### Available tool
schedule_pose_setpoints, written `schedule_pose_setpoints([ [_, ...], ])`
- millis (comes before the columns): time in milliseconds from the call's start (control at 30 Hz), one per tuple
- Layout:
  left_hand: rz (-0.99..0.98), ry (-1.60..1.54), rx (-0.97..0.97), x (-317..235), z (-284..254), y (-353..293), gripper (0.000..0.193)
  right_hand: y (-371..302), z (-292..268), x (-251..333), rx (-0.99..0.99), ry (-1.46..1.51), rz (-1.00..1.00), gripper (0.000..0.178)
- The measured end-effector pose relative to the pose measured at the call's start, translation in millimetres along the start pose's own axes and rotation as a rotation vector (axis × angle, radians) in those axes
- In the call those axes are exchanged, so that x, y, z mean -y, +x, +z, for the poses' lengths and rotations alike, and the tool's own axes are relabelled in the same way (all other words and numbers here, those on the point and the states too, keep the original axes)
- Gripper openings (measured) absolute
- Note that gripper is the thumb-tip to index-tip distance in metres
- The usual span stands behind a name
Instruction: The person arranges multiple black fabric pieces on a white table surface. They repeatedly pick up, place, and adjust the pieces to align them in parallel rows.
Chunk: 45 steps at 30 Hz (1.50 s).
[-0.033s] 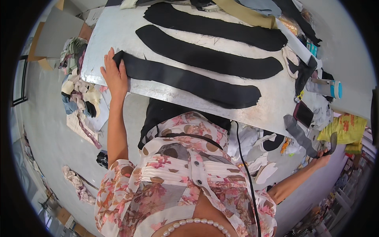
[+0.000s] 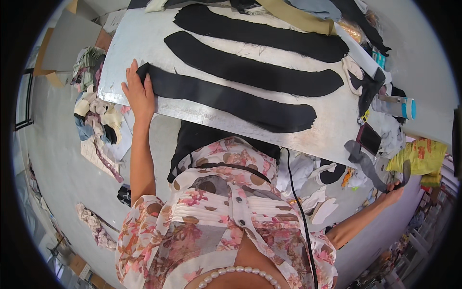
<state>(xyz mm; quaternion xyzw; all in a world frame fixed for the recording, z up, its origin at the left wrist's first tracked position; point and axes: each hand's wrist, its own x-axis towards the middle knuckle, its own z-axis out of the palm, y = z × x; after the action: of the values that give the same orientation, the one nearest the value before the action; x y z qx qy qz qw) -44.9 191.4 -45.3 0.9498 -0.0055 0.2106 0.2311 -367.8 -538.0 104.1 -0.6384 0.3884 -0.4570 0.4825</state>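
- Left hand [image 2: 140,96]: my fingers are extended and spread on the smooth white surface [image 2: 120,67], touching the left end of the nearest long black cloth strip [image 2: 231,101] without closing around it.
- Position: this strip lies flat beside my edge of the surface, extending rightward from my left fingers.
- Long axis: left to right, with the right end slanting toward me.
- Right hand [image 2: 393,194]: my fingers are closed on a narrow, sheer grey cloth strip [image 2: 368,166], off the surface's right side, well apart from the black strip.
- Nearer hand to the black strip: left.
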Motion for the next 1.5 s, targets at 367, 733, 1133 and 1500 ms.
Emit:
schedule_pose_setpoints([
  [367, -0.195, -1.337, 0.803, -187.5, -28.5, -30.6, 0.04, -196.6, 243.2, 61.6, 0.746, -0.103, -0.329, 0.01],
  [733, -0.437, -1.461, 0.96, -221.5, -4.1, -24.8, 0.035, -265.5, 294.3, 65.1, 1.063, -0.288, -1.084, 0.036],
  [1133, -0.396, -1.405, 0.5, -170.6, -19.4, 29.6, 0.022, -230.7, 304.2, 45.2, 1.448, -0.004, 0.25, 0.045],
  [1500, -0.371, -0.624, 0.312, -85.0, 2.8, 61.5, 0.02, -250.9, 379.5, 39.7, 1.48, -0.327, -0.198, 0.04],
])
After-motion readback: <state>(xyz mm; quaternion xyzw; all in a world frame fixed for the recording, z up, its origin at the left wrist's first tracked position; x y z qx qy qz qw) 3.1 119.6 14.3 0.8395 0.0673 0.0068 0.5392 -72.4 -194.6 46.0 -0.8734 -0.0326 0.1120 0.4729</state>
